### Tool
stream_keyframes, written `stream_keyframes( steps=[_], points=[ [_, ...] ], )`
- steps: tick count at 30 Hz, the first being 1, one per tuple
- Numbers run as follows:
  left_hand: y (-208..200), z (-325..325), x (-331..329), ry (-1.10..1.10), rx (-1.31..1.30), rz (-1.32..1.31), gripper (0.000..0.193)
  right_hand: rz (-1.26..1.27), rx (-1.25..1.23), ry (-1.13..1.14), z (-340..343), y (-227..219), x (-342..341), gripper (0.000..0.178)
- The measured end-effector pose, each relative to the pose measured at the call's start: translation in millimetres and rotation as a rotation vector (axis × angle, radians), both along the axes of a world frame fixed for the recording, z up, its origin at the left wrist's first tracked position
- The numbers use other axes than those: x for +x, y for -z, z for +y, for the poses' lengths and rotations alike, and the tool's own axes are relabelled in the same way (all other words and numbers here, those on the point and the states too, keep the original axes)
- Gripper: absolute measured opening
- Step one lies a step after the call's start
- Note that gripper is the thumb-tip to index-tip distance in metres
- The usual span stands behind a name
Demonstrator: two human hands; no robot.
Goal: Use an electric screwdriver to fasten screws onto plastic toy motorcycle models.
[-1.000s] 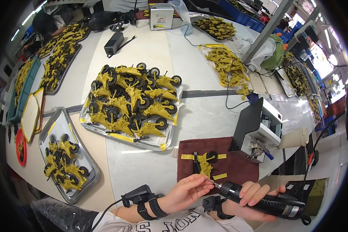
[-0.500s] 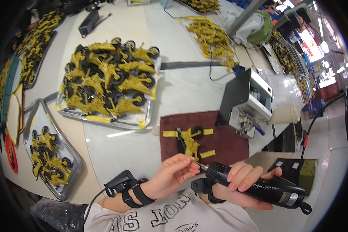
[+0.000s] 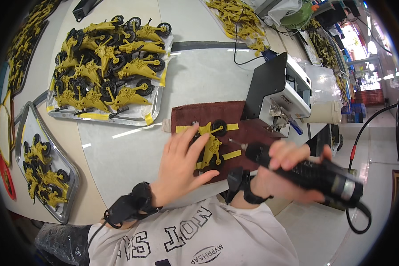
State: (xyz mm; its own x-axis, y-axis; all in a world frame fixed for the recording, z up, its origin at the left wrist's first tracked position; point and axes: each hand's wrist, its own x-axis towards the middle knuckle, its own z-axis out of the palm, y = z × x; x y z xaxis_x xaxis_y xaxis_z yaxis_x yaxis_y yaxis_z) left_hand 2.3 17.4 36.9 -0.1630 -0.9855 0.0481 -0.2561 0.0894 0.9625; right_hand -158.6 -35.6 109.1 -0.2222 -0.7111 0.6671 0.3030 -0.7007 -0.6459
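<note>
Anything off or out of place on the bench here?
Nothing stands out. Left hand rests on the yellow toy motorcycle on the brown mat; right hand holds the electric screwdriver. Finished toys sit piled in the tray.

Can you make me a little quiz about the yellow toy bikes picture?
1. True or false: the left hand lies flat on the toy bike on the brown mat.
2. What does the right hand hold? A) a black power screwdriver B) a hammer C) a cup
3. Fill in: the big tray of yellow bikes sits to the ____ of the mat.

Key: 1 true; 2 A; 3 left
</note>
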Motion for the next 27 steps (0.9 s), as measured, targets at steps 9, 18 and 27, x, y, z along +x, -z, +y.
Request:
stream_keyframes(
  steps=[9,18,27],
  points=[
    [39.3,-14.4,-7.8,0.086,-0.198,-0.51,0.103,0.081,0.156,-0.117,-16.0,23.8,20.5,0.091],
    [44.9,-15.7,-1.7,0.097,-0.211,-0.447,0.091,0.225,0.256,-0.174,-22.8,45.2,30.9,0.093],
    [45.9,-16.9,1.2,0.119,-0.209,-0.49,0.088,0.297,0.285,-0.258,-27.4,66.4,33.5,0.079]
  ],
)
